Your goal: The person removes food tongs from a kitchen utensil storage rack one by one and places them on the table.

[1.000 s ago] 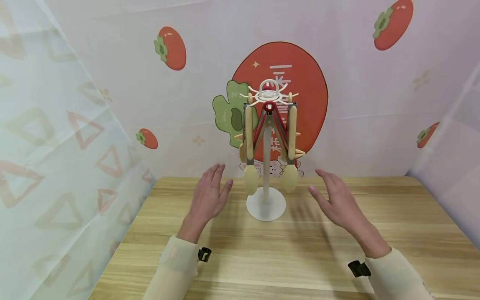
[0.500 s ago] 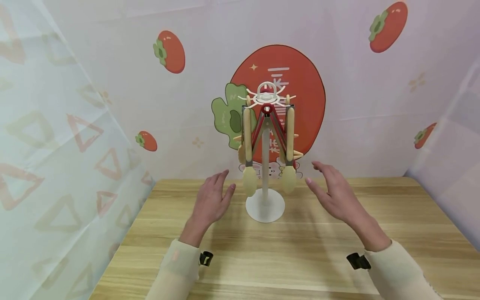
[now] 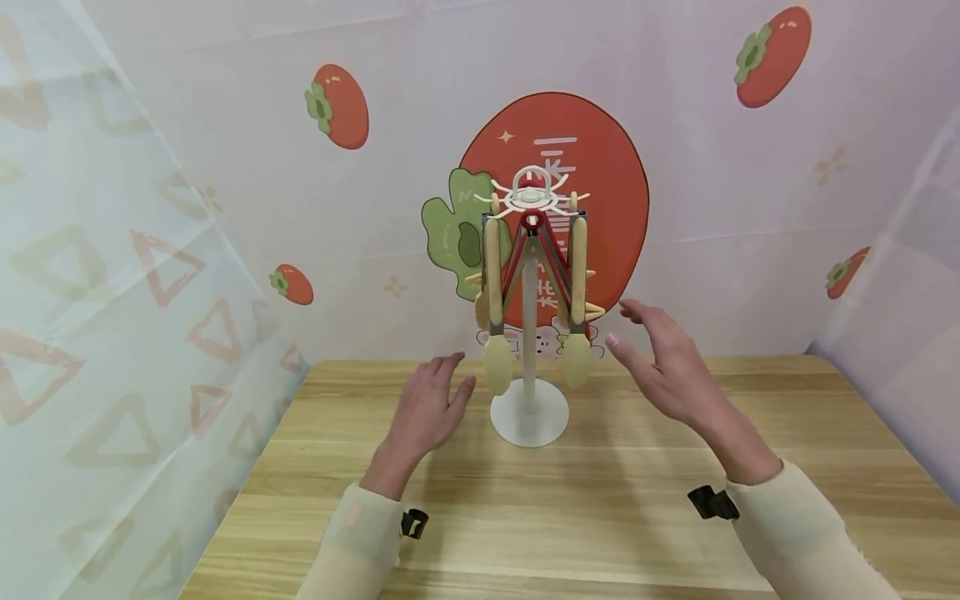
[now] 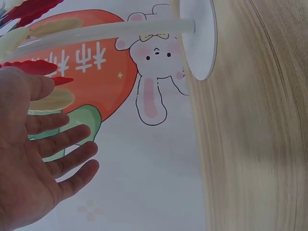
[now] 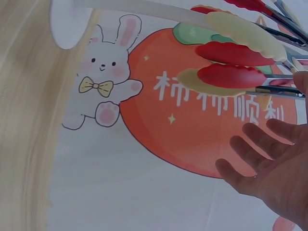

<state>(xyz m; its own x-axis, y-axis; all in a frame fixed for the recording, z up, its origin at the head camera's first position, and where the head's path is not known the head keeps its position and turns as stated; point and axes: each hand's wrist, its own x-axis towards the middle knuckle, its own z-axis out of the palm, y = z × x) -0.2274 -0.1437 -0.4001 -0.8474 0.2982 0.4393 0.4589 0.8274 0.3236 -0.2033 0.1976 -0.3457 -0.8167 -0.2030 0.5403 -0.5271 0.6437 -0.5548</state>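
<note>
A white rotating-style rack with hooks around its top (image 3: 531, 200) stands upright on a round white base (image 3: 529, 429). Several kitchen tongs hang from it. Cream tongs (image 3: 494, 267) have wood-coloured handles and pale scalloped heads. Between them are red tongs (image 3: 514, 265), whose red heads (image 5: 236, 53) show in the right wrist view. To the rack's left, my left hand (image 3: 427, 408) is held apart from it, fingers relaxed and palm inward. On the other side my right hand (image 3: 671, 371) is raised a little higher, fingers loosely extended. Both hands hold nothing.
The rack stands on a wood-grain table (image 3: 555, 533) near its back edge. Behind it hangs a pale backdrop (image 3: 420, 108) printed with persimmons and a rabbit. A patterned sheet (image 3: 135, 333) rises along the left side. Black wrist straps (image 3: 713, 503) show at the sleeves.
My right hand has risen and come slightly inward beside the tongs. The left hand has shifted slightly right and down in the view. The rack and tongs look unchanged.
</note>
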